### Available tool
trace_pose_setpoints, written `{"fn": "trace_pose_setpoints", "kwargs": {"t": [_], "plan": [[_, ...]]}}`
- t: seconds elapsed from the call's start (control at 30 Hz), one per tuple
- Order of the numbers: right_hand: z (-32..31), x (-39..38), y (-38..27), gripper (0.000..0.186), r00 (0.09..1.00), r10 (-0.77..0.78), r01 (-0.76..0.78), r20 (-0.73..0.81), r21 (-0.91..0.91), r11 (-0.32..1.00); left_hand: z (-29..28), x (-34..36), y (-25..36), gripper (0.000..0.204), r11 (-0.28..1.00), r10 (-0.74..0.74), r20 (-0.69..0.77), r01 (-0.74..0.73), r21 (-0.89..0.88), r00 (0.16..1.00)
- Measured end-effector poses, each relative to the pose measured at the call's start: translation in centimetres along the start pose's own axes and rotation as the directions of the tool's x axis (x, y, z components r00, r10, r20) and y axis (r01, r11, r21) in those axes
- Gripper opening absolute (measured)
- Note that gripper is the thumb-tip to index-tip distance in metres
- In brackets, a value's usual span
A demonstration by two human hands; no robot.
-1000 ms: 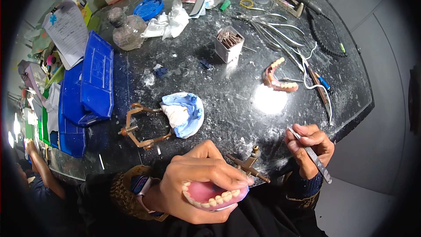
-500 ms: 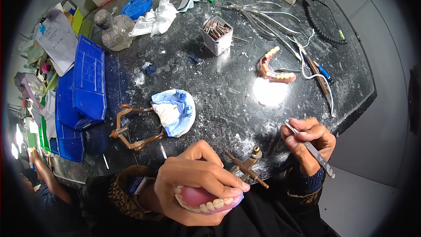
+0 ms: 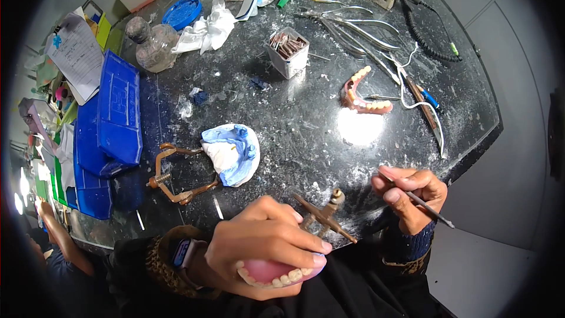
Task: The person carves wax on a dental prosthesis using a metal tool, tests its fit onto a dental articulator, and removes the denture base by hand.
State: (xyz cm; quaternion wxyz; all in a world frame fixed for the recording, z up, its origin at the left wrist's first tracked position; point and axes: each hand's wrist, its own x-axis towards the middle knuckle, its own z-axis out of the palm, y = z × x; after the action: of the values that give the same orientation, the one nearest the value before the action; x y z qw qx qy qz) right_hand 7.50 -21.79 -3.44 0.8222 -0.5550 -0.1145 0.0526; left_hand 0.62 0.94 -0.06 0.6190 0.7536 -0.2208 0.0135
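My left hand is wrapped round a denture with a pink base and a row of cream teeth, low at the front. Beside its fingertips sticks out a brass articulator part, whose join to the denture is hidden. To the right, my right hand pinches a slim dark metal hand tool between thumb and fingers, apart from the denture. A blue and white dental cast lies on the bench left of centre, with a brass articulator frame attached to it.
Farther right lies a horseshoe-shaped denture, near pliers and a white cord. A small square tub of thin pieces stands mid-bench. Blue bins and a glass burner-like bottle occupy the left. Another person's arm shows far left.
The tool has turned in my right fingers, so its thin edge now shows. My left hand has tilted the denture a little, and the brass part has swung slightly leftward.
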Motion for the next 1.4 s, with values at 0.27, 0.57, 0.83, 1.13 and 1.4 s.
{"fn": "trace_pose_setpoints", "kwargs": {"t": [0.27, 0.57, 0.83, 1.13, 1.4], "plan": [[1.2, -1.3, -1.4, 0.025, 0.978, 0.162, -0.144, 0.131, -0.135, 0.980, 1.6, -1.0, -1.2, 0.067, 0.846, 0.462, -0.215, -0.354, 0.399, 0.860], [3.2, -2.1, -0.2, 0.035, 0.910, 0.319, -0.338, 0.264, 0.028, 0.941, 2.8, -2.2, -1.6, 0.045, 0.736, 0.517, -0.229, -0.292, 0.611, 0.825], [3.8, -1.6, -0.3, 0.052, 0.868, -0.027, 0.088, 0.496, -0.099, 0.991, 2.6, -1.4, -4.9, 0.032, 0.324, 0.927, -0.092, -0.649, 0.689, 0.365], [3.9, -0.9, -0.7, 0.036, 0.774, -0.096, 0.352, 0.626, -0.298, 0.887, 0.0, -0.6, -1.4, 0.028, 0.051, 0.758, 0.393, -0.648, 0.760, 0.521], [2.8, -0.7, -2.1, 0.023, 0.671, -0.114, 0.607, 0.733, -0.453, 0.653, -0.1, -0.8, -2.2, 0.025, 0.012, 0.804, 0.422, -0.722, 0.692, 0.418]]}}
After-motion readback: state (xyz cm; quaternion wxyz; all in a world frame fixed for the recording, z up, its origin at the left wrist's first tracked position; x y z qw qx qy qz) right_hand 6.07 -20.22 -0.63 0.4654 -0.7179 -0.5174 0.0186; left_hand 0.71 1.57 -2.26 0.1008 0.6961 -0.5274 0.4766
